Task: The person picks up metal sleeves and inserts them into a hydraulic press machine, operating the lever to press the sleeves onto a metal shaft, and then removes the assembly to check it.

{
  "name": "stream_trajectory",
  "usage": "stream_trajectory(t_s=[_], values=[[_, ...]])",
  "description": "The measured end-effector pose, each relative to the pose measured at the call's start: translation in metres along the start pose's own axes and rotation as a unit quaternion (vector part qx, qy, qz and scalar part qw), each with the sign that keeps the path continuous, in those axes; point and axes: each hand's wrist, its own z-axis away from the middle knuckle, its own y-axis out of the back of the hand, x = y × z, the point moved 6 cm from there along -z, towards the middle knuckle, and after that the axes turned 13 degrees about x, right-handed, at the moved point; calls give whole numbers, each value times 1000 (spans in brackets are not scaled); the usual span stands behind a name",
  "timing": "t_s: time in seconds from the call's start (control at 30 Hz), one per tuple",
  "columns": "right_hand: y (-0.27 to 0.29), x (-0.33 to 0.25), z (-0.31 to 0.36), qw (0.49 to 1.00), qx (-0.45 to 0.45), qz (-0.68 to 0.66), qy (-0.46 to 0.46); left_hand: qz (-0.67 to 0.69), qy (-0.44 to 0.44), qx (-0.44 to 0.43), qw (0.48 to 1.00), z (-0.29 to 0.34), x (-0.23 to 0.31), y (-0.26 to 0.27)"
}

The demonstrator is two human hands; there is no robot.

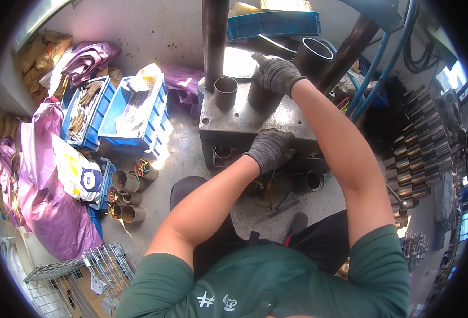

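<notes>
My right hand (279,75), in a grey knit glove, is closed over the upper part of a dark metal cylinder (263,100). That cylinder stands on the thick steel plate (218,125) of a press-like machine. At the plate's front edge is my left hand (272,149), gloved alike, with its fingers curled. What those fingers hold, if anything, is hidden. A short open metal sleeve (226,94) stands upright on the plate's left side, apart from both hands. Behind the cylinder rises a wider dark tube (314,55) with a bright rim.
A thick steel column (215,42) rises at the plate's left rear. Blue hoses (385,69) hang at the right, near stacked metal sleeves (419,148). Blue crates (154,124), wired cylinders (125,181), purple sacks (48,180) and a wire basket (107,262) occupy the left side.
</notes>
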Motion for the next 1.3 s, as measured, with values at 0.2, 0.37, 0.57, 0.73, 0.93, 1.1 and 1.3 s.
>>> stream_trajectory(t_s=[0.2, 0.37, 0.57, 0.73, 0.93, 1.1, 1.3], values=[[-13, -1, -1, 999, 33, -3, -10, 78, -21, -88, 993, -5, 7, -23], [2, 5, 42, 995, 79, 51, 29, 221, 156, 163, 949, -30, -50, -23], [-10, 41, 98, 995, 34, -19, -86, 407, 319, 287, 806, -36, -130, -17], [-22, 78, 158, 961, 204, -184, -27, 588, 309, 277, 694, -44, -130, -17], [-24, 104, 192, 797, 96, -577, -154, 651, 260, 201, 684, -44, -99, -16], [-23, 122, 205, 752, 42, -613, -238, 630, 188, 184, 731, -50, -90, -15], [-27, 140, 210, 748, 23, -607, -266, 520, 116, 191, 824, -44, -43, -1]])
